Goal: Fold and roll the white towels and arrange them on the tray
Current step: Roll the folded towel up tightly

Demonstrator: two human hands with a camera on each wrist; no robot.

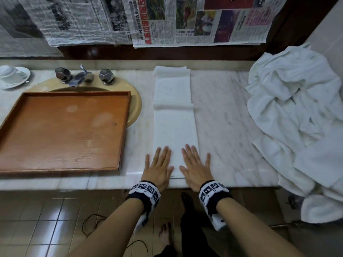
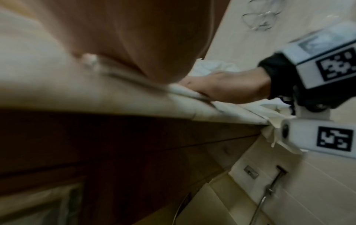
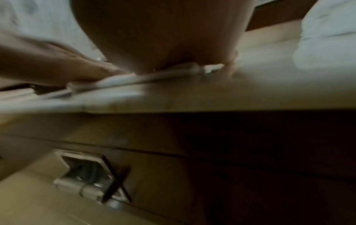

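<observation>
Here, low in the middle of the frame, the left hand (image 1: 159,168) and right hand (image 1: 196,166) lie flat side by side, fingers straight and spread, pressing the near end of a white towel (image 1: 174,115) folded into a long narrow strip on the marble counter (image 1: 222,115). The strip runs up toward the frame's centre. Left of it sits a wooden tray (image 1: 61,130) over the sink (image 1: 136,108). At the right edge lies a heap of towels (image 1: 293,112). In the upper left are a tap (image 1: 81,76) and a cup (image 1: 9,73).
</observation>
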